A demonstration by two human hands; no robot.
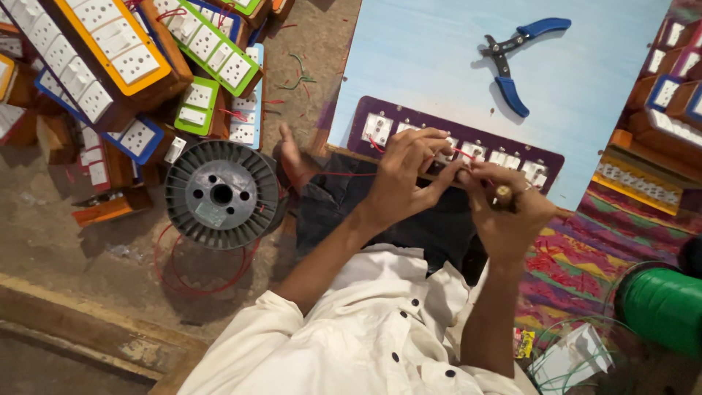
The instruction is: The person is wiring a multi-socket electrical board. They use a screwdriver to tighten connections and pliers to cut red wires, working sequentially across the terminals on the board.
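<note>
A purple switchboard panel (468,143) with white switches and sockets rests on my lap against a light blue board (439,58). My left hand (406,172) pinches a thin red wire (344,174) at the panel's near edge. My right hand (504,208) grips a screwdriver with a brown handle (502,195), its tip hidden between the fingers at the panel. The red wire runs left toward a black spool (221,194).
Blue-handled pliers (512,62) lie on the blue board. Stacked switchboards with orange, green and blue frames (131,66) pile at the left; more stand at the right (669,95). A green wire spool (662,303) sits lower right on a patterned mat. My bare foot (296,161) rests by the black spool.
</note>
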